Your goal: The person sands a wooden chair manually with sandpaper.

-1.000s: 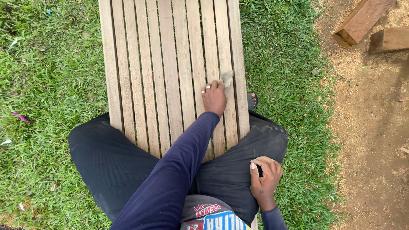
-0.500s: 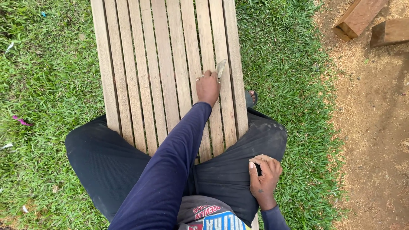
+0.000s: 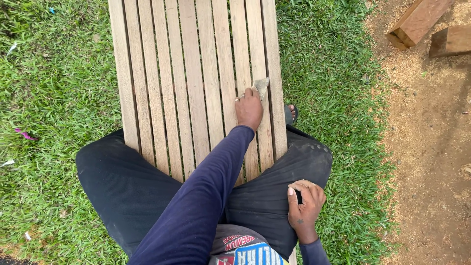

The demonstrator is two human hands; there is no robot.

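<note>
Sandpaper (image 3: 262,86) lies pressed on the bench (image 3: 196,73) under the left hand (image 3: 249,109). Right hand (image 3: 305,208) rests curled closed on the thigh (image 3: 274,196), gripping nothing visible.

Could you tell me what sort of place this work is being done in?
Probably an outdoor woodworking spot: a slatted wooden panel lies on grass, with timber blocks on sawdust-strewn dirt alongside.

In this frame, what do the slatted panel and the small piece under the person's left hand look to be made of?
Slatted panel: pale bare wood, matte; grain lines and gaps between slats show, no gloss.
Small piece at the left hand: thin, grey, bent sheet, probably sandpaper; too small to be sure.
</note>
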